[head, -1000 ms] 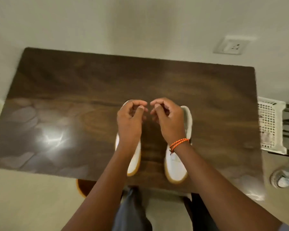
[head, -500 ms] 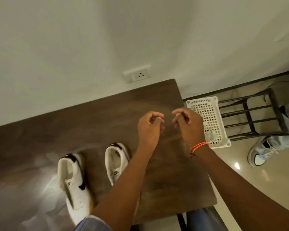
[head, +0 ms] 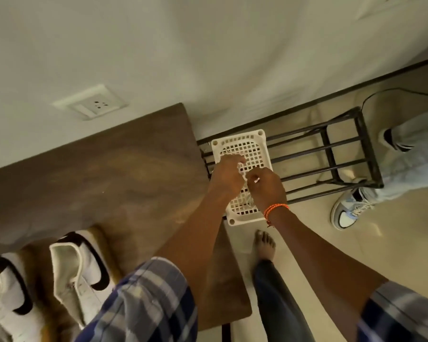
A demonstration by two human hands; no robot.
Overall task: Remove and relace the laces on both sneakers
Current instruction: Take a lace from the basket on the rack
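Observation:
Two white sneakers with black collars stand on the dark wooden table [head: 114, 174] at the lower left, one [head: 3, 299] at the frame edge and one [head: 77, 280] beside it; no laces show on them. Both my hands reach past the table's right edge over a white perforated basket [head: 255, 149] on a black metal rack [head: 331, 149]. My left hand [head: 226, 174] pinches a white lace [head: 240, 166] that trails into the basket. My right hand [head: 266, 187], with an orange wrist cord, pinches a small white lace end [head: 257, 179].
My bare foot [head: 264, 245] stands on the tiled floor below the basket. Another person's sneaker [head: 348, 211] and light jeans are at the right by the rack. A wall socket [head: 92, 104] sits above the table. A black cable [head: 380, 92] runs along the floor.
My view has swung right and both hands have moved from above the sneakers, across the table, to the white basket. They now pinch a white lace.

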